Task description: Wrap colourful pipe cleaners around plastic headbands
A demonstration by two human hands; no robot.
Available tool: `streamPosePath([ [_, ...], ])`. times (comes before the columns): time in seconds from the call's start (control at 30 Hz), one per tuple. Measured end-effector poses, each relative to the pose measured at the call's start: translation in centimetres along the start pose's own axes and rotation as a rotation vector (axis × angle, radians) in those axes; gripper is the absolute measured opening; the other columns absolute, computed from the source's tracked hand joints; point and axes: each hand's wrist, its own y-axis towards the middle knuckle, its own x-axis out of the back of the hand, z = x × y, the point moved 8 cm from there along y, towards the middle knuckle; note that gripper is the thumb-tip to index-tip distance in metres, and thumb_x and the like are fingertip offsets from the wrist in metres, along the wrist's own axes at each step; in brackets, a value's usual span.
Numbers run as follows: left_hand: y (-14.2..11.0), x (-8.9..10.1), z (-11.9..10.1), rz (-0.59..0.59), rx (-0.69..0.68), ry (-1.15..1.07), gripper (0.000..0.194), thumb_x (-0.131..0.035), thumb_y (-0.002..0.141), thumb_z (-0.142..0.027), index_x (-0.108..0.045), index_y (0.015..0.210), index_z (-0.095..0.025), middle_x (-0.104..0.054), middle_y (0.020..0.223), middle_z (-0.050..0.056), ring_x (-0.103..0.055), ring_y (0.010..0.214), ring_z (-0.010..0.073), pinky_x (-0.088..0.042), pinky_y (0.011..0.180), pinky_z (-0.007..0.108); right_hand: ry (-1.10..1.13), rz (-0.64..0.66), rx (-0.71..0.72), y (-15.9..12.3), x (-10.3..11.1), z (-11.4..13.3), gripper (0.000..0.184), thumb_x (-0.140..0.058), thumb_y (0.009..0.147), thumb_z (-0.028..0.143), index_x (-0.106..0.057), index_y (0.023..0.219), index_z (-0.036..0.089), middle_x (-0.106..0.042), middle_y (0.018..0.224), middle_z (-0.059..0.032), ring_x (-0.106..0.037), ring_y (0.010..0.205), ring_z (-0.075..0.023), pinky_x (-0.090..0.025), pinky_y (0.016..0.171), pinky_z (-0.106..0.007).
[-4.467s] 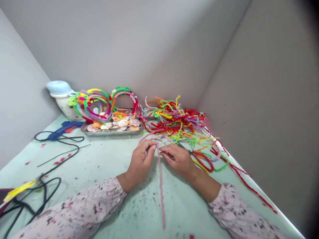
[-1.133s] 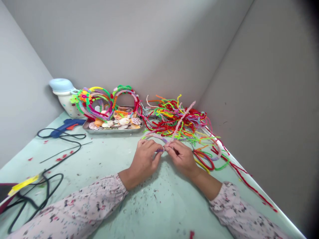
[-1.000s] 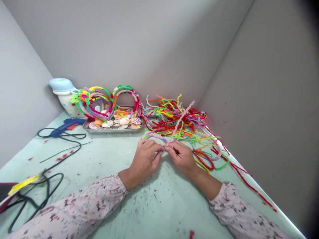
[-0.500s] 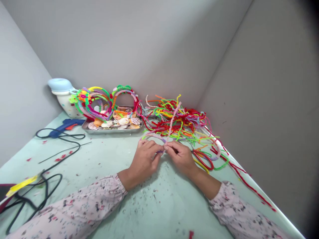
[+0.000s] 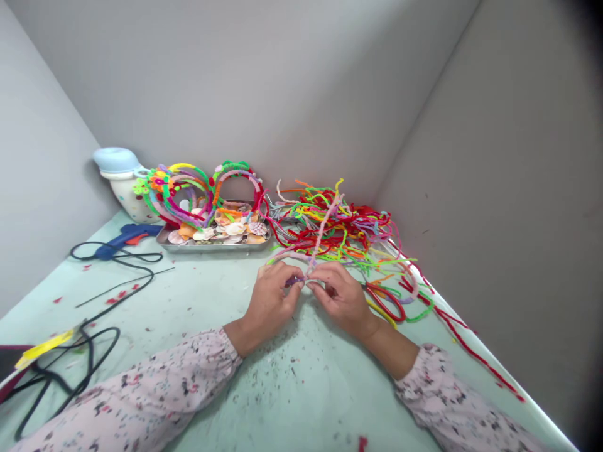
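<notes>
The left hand [image 5: 272, 301] and right hand [image 5: 346, 304] pinch the band [image 5: 292, 256], nearly together. Slackened fingertips could let the upright pink pipe cleaner [image 5: 321, 232] unwind.

Soft, even light falls across my pale green table [image 5: 207, 295], with a broad diagonal shadow on the grey wall [image 5: 282, 81] behind; wide-angle distortion bends my view, the right edge darkens, and fine details smear slightly.
</notes>
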Motion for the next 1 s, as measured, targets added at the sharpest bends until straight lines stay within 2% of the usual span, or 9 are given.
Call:
streamPosePath([
  [0.5, 0.0, -0.1, -0.8, 0.041, -0.057, -0.009, 0.009, -0.048, 0.087, -0.016, -0.056, 0.090, -0.019, -0.060, 0.085, 0.002, -0.054, 0.085, 0.0183, -0.038, 0.084, 0.036, -0.065, 0.020, 0.013, 0.0, -0.2, -0.2, 0.018, -0.058, 0.087, 0.015, -0.066, 0.100, 0.024, -0.064, 0.093, -0.0054, -0.063, 0.087, -0.0159, -0.054, 0.076, -0.030],
  [1.0, -0.2, 0.1, -1.3, 0.012, -0.144, 0.047, 0.012, -0.049, 0.088, -0.015, -0.058, 0.094, -0.019, -0.061, 0.087, 0.004, -0.054, 0.087, 0.0196, -0.040, 0.082, 0.036, 0.023, 0.046, -0.040, 0.3, 0.0, -0.1, 0.018, -0.055, 0.089, 0.016, -0.066, 0.099, 0.024, -0.065, 0.092, -0.0055, -0.062, 0.088, -0.0177, -0.053, 0.078, -0.033],
])
